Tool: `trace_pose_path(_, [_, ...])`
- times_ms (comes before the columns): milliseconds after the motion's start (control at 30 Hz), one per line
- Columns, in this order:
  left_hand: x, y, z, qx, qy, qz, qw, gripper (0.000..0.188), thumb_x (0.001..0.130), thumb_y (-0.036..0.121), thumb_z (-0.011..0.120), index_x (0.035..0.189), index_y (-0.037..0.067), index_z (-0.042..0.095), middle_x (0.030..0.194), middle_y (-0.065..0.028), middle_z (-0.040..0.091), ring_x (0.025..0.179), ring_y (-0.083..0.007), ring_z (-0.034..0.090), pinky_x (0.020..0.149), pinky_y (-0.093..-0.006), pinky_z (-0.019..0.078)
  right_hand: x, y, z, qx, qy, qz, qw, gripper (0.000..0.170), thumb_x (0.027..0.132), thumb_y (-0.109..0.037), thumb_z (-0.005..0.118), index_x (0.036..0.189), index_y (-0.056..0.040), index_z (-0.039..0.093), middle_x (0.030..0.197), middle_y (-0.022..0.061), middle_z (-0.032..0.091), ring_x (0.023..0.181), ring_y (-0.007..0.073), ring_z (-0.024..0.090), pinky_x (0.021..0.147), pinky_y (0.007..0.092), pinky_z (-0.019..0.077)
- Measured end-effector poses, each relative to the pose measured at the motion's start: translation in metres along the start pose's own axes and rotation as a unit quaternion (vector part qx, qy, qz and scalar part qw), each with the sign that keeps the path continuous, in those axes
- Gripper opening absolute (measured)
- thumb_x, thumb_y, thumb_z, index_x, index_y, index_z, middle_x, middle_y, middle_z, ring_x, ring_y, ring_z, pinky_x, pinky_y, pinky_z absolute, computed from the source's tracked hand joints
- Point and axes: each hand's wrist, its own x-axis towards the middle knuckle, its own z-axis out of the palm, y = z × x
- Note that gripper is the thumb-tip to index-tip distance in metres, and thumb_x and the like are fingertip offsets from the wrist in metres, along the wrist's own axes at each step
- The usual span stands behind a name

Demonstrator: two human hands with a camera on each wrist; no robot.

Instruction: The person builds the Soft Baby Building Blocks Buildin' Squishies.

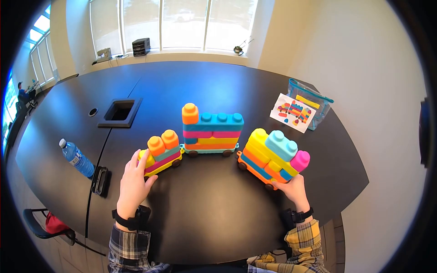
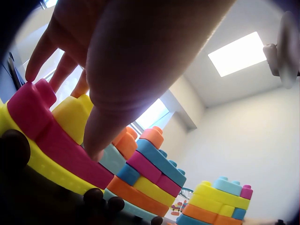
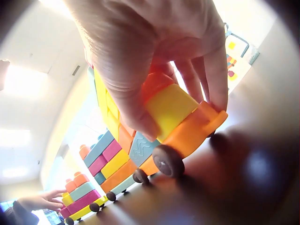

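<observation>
Three wheeled toy wagons built up with chunky blocks stand in a curve. My left hand [image 1: 133,183] grips the rear end of the yellow-based wagon [image 1: 165,164], its thumb on the near side and fingers over the yellow block [image 2: 72,117]. In the middle, a teal-based wagon [image 1: 213,135] carries a tall orange block at its left end; its end hitches overlap those of both neighbours. My right hand [image 1: 293,190] holds the orange-based wagon [image 1: 261,157] low at its near end. In the right wrist view, that thumb lies beside a wavy-patterned teal block [image 3: 142,149].
A picture card [image 1: 293,113] leans on a clear zip pouch [image 1: 323,107] at the back right of the dark table [image 1: 218,218]. At left are a water bottle [image 1: 77,158], a black case [image 1: 100,182] and a square table recess [image 1: 120,112].
</observation>
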Motion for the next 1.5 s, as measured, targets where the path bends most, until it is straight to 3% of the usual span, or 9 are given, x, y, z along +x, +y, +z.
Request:
trace_pose_path(733, [-0.01,0.008,-0.006,0.04,-0.007,0.006,0.999,0.08,0.081,0.011,0.082,0.154,0.01,0.048,0.155,-0.0177,0.048,0.131,-0.0383,0.057,0.104,-0.0451,0.054,0.021,0.003,-0.005,0.034,-0.035,0.026,0.998,0.051,0.075,-0.013,0.09,0.12,-0.0002,0.069,0.107,0.0106,0.078,0.1,0.0222,0.076,0.092,0.0366,0.0585])
trace_pose_path(1033, [-0.013,0.01,-0.013,0.004,-0.041,-0.016,0.999,0.087,0.081,0.013,0.083,0.158,0.008,0.043,0.16,-0.0223,0.042,0.138,-0.0434,0.05,0.114,-0.046,0.0449,0.017,0.007,-0.014,0.044,-0.074,0.057,0.995,0.057,0.073,-0.017,0.093,0.122,-0.0002,0.068,0.109,0.0111,0.078,0.101,0.0229,0.076,0.088,0.0362,0.0592])
trace_pose_path(1100, [-0.021,0.012,-0.024,0.005,0.037,0.022,0.999,0.091,0.081,0.011,0.085,0.159,0.006,0.04,0.164,-0.0235,0.038,0.145,-0.0442,0.044,0.119,-0.0469,0.04,0.006,-0.004,-0.026,-0.033,-0.032,-0.014,0.999,0.065,0.072,-0.021,0.096,0.126,-0.0003,0.066,0.118,0.0134,0.076,0.104,0.023,0.075,0.088,0.0373,0.0595])
trace_pose_path(1167, [-0.031,0.015,-0.043,-0.024,0.085,0.001,0.996,0.084,0.081,0.008,0.083,0.156,0.004,0.045,0.161,-0.0235,0.042,0.145,-0.0432,0.045,0.12,-0.0463,0.0373,-0.01,-0.02,-0.043,-0.03,-0.016,0.037,0.999,0.068,0.074,-0.022,0.096,0.13,0.0002,0.064,0.123,0.0134,0.074,0.105,0.0231,0.074,0.088,0.0369,0.0596])
trace_pose_path(1233, [-0.048,0.01,-0.058,-0.059,0.148,-0.01,0.987,0.062,0.085,0.007,0.079,0.143,0.002,0.058,0.144,-0.0195,0.06,0.133,-0.0364,0.059,0.11,-0.0425,0.0466,-0.033,-0.012,-0.059,0.053,0.094,0.045,0.993,0.055,0.08,-0.016,0.091,0.126,0.0013,0.065,0.121,0.0121,0.074,0.103,0.0212,0.073,0.087,0.034,0.0594])
trace_pose_path(1300, [-0.069,0.005,-0.061,-0.13,0.223,-0.114,0.959,0.036,0.091,0.004,0.074,0.126,0.0,0.066,0.119,-0.012,0.07,0.113,-0.0257,0.068,0.093,-0.0358,0.0532,-0.059,-0.004,-0.075,0.163,0.153,0.051,0.973,0.04,0.088,-0.01,0.085,0.121,0.0017,0.067,0.116,0.0106,0.074,0.099,0.0172,0.072,0.084,0.0293,0.0583])
trace_pose_path(1333, [-0.079,-0.005,-0.055,-0.141,0.29,-0.113,0.94,0.025,0.093,0.004,0.071,0.118,0.001,0.068,0.105,-0.0112,0.07,0.099,-0.0224,0.07,0.081,-0.0341,0.0539,-0.071,0.006,-0.081,0.18,0.192,0.045,0.964,0.032,0.091,-0.008,0.082,0.118,0.0015,0.067,0.113,0.0105,0.074,0.097,0.0155,0.072,0.083,0.0281,0.0579])
trace_pose_path(1400, [-0.103,-0.026,-0.054,-0.144,0.33,-0.154,0.92,0.015,0.101,0.009,0.067,0.112,0.0,0.066,0.098,-0.0067,0.067,0.091,-0.0155,0.065,0.078,-0.0294,0.0519,-0.089,0.007,-0.088,0.191,0.276,0.045,0.941,0.015,0.099,-0.009,0.074,0.109,-0.0002,0.068,0.102,0.0091,0.075,0.089,0.0134,0.071,0.078,0.0258,0.0566])
trace_pose_path(1500, [-0.127,-0.049,-0.053,-0.172,0.372,-0.184,0.894,0.012,0.106,0.012,0.063,0.106,0.0,0.064,0.093,-0.0025,0.062,0.083,-0.0099,0.059,0.073,-0.0252,0.0475,-0.102,0.024,-0.097,0.167,0.349,0.044,0.921,0.012,0.103,-0.014,0.069,0.103,-0.002,0.069,0.095,0.0074,0.074,0.083,0.0136,0.07,0.074,0.025,0.0558])
